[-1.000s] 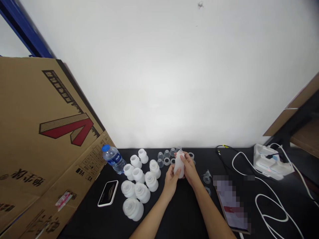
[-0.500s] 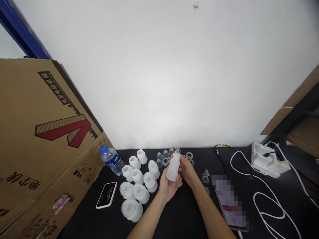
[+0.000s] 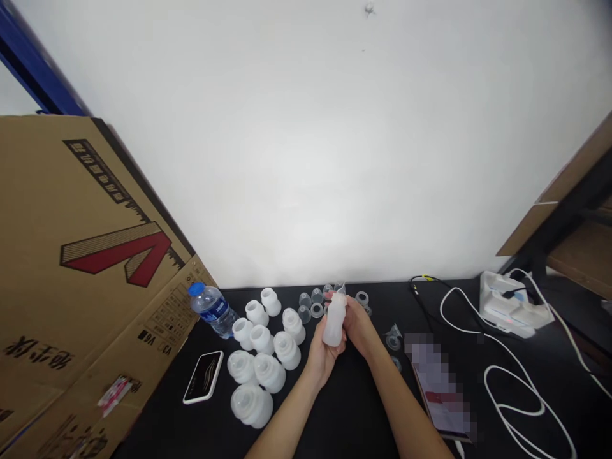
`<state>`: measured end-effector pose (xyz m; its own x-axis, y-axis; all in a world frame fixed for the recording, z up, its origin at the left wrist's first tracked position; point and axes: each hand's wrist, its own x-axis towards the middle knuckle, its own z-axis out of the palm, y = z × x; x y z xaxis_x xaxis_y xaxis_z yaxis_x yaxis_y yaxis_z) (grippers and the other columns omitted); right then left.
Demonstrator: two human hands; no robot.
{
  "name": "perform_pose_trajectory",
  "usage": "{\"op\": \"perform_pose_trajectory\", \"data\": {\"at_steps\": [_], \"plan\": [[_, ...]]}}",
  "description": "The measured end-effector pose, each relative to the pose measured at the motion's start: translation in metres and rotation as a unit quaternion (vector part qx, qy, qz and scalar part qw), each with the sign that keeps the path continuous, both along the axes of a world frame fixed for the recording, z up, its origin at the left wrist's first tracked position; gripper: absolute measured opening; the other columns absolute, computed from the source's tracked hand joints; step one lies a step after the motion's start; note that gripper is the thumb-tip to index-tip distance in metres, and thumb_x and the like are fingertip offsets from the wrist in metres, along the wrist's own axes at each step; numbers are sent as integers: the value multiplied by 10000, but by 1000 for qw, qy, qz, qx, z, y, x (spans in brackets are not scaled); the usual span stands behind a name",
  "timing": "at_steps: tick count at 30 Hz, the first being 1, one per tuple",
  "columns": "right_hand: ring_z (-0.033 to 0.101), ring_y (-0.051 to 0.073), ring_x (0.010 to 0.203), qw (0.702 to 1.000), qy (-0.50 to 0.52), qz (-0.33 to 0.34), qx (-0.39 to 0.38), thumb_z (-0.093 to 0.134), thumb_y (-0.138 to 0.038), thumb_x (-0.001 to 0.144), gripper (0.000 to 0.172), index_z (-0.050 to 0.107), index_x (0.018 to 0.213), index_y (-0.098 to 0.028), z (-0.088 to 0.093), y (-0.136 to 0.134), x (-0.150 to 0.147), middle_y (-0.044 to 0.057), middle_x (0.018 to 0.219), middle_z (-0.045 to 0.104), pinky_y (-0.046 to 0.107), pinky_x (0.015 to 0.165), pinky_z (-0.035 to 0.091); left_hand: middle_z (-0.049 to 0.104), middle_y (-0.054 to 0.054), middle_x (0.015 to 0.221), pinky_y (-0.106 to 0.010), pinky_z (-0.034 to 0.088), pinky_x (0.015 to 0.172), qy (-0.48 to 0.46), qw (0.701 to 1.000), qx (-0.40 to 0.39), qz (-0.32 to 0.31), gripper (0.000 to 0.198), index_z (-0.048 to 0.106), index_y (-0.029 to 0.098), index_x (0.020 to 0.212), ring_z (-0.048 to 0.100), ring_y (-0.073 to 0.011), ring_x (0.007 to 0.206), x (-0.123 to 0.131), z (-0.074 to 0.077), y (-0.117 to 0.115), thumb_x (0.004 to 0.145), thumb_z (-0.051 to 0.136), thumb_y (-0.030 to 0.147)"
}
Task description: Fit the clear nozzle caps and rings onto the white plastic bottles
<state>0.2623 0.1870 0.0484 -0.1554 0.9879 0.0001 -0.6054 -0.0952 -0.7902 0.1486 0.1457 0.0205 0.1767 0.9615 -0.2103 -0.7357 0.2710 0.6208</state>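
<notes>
My left hand [image 3: 319,358] is wrapped round the lower part of a small white plastic bottle [image 3: 334,320], held upright above the black table [image 3: 344,408]. My right hand [image 3: 358,325] grips the same bottle from the right, fingers curled near its neck. Left of my hands stand several white bottles [image 3: 262,357] in a cluster. Behind the held bottle lie several small clear caps and rings [image 3: 313,305].
A water bottle with a blue cap [image 3: 210,308] and a phone [image 3: 203,376] lie at the left by a large cardboard box [image 3: 71,268]. A blurred device [image 3: 437,389], white cables [image 3: 507,389] and a white charger [image 3: 507,309] are at the right.
The bottle went from upright between both hands to tilted in my left palm, and now stands upright again. Both hands stay at about the same place.
</notes>
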Motion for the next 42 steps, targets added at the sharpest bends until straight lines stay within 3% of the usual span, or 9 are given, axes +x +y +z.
{"op": "perform_pose_trajectory", "data": {"at_steps": [7, 12, 17, 22, 24, 31, 35, 38, 42], "plan": [[726, 240, 771, 999, -5, -41, -2, 973, -565, 716, 476, 699, 939, -245, -1, 2, -4, 58, 923, 808, 304, 576, 529, 693, -40, 722, -228, 352, 505, 118, 990, 69, 42, 619, 760, 106, 1066, 534, -112, 572, -1, -3, -1, 848, 838, 680], [695, 258, 737, 1000, -1, 15, -6, 784, -724, 835, 570, 756, 1076, -208, 0, 3, -4, 106, 967, 801, 290, 427, 411, 663, -35, 682, -237, 351, 504, 87, 993, 69, 26, 615, 753, 121, 939, 507, -108, 536, -1, -2, -1, 888, 755, 734], [660, 180, 705, 998, -2, -55, 7, 966, -537, 748, 441, 689, 886, -222, -3, 3, -1, 29, 862, 753, 260, 543, 487, 705, -51, 733, -234, 373, 530, 130, 987, 78, 47, 584, 758, 120, 997, 537, -121, 580, -3, -6, 0, 913, 756, 698], [691, 243, 734, 1000, 3, 3, -8, 822, -636, 855, 529, 744, 1183, -228, 1, 0, 1, 91, 1020, 806, 262, 408, 376, 686, -52, 692, -244, 346, 518, 110, 991, 70, 21, 629, 765, 110, 974, 519, -125, 557, -2, -7, 1, 921, 714, 735], [709, 270, 779, 1000, 1, 15, -3, 813, -645, 861, 520, 753, 1157, -222, 2, -1, 1, 109, 1044, 810, 270, 415, 370, 675, -51, 689, -245, 338, 514, 113, 991, 71, 21, 642, 769, 115, 963, 512, -129, 559, -2, -5, 0, 906, 720, 752], [657, 178, 718, 994, -13, -103, 17, 1003, -513, 702, 468, 680, 913, -249, -3, 4, -2, 11, 881, 750, 289, 629, 517, 695, -46, 808, -263, 376, 576, 223, 963, 135, 64, 491, 789, 170, 1067, 538, -176, 677, -4, -3, -6, 898, 811, 631], [643, 203, 654, 999, 22, -32, -8, 805, -704, 835, 516, 733, 1052, -241, 2, 2, -1, 69, 939, 789, 253, 427, 371, 693, -62, 765, -270, 385, 538, 154, 981, 114, 27, 603, 770, 142, 988, 521, -153, 589, -1, -4, -3, 934, 698, 738], [695, 245, 724, 999, 30, 17, -12, 754, -690, 865, 562, 770, 1178, -223, 9, -3, 1, 114, 1055, 820, 240, 373, 300, 689, -65, 745, -271, 397, 541, 107, 990, 90, 14, 627, 750, 134, 923, 519, -139, 568, 0, -2, -3, 935, 680, 757], [714, 242, 783, 1000, 15, -19, -4, 891, -585, 804, 494, 801, 1126, -222, 10, -5, 2, 115, 1120, 834, 262, 464, 411, 734, -81, 873, -287, 444, 614, 164, 978, 119, 44, 556, 772, 158, 1064, 591, -187, 700, -1, 0, -7, 923, 748, 695]]}}
